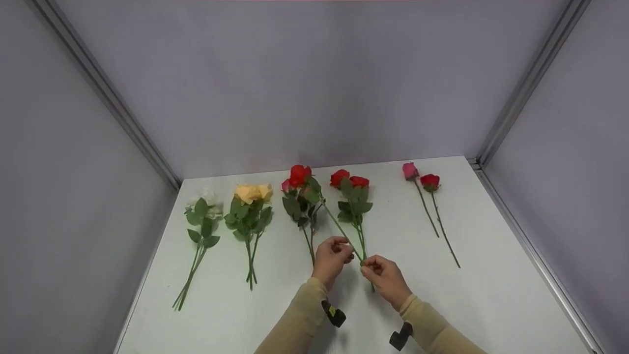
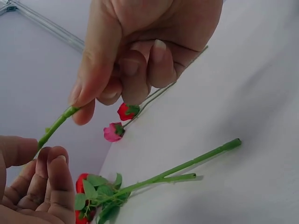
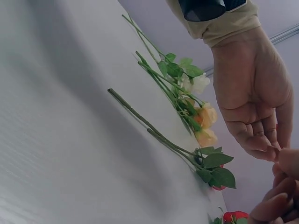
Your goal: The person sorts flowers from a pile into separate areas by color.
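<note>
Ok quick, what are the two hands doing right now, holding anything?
Left hand: closed, pinching the stem of the red rose.
Right hand: closed, pinching the lower end of the same stem, beside the left.

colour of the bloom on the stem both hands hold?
Red bloom; clearest in the head view.

Red rose [image 1: 300, 175] on long green stem, lifted off table, slanting from my fingers up and away to left. Stem's lower end pinched between my left hand [image 1: 332, 256] and my right hand [image 1: 382, 273]; bloom and leaves well beyond my left hand.
</note>
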